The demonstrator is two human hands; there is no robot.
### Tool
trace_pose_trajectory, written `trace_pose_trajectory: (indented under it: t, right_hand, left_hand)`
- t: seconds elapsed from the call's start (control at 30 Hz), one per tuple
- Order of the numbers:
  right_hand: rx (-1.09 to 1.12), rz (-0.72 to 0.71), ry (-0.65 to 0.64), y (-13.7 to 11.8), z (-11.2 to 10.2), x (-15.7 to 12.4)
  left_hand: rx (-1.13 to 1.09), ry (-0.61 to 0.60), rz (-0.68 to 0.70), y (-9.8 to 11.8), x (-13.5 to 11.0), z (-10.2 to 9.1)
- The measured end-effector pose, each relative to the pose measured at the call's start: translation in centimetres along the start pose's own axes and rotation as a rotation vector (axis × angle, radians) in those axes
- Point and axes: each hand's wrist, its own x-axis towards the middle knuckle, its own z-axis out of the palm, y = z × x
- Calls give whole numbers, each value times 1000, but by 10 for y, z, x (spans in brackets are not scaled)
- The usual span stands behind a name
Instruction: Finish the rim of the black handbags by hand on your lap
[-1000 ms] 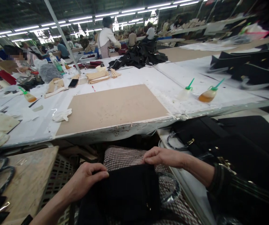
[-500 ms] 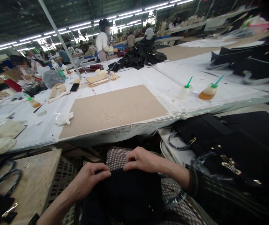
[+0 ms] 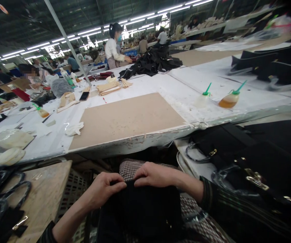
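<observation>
A black bag (image 3: 150, 212) lies across my lap, over a checked cloth (image 3: 130, 168). My left hand (image 3: 104, 189) pinches its top edge between thumb and fingers. Close beside it, my right hand (image 3: 151, 174) grips the same edge, thumb in front and fingers curled behind. A small gold-coloured fitting shows low on the bag's front. Its lower part is dark, and I cannot make out details there.
The worktable (image 3: 193, 82) ahead carries a brown board (image 3: 132, 116), green-tipped glue bottles (image 3: 229, 98), a phone (image 3: 84, 96) and black pieces (image 3: 150, 64). Black handbags (image 3: 257, 158) lie at right; a wooden board (image 3: 46, 189) is at left. A co-worker (image 3: 112, 50) stands beyond.
The view has shifted slightly, so everything sits a little further right. My right hand has come closer to my left along the bag's edge.
</observation>
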Motion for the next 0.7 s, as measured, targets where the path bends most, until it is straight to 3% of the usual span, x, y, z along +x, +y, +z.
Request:
trace_pose_trajectory:
  t: [0.13,0.23,0.37,0.47,0.6,0.7]
  right_hand:
    - [-73,-23,51,1,16,8]
    - [-52,18,53,2,14,4]
    - [-30,25,-80,-8,5,6]
    - [-130,21,-124,-19,13,24]
    - [-158,21,-13,-31,21,46]
    - [-15,8,34,-31,8,36]
  left_hand:
    - [3,20,-2,-1,-7,-2]
    - [-18,15,3,-4,-13,-6]
    - [-22,54,-15,-4,-15,-6]
    - [-35,98,-8,1,-11,-1]
    - [-152,227,7,12,-9,-1]
    - [-435,411,10,13,-21,-11]
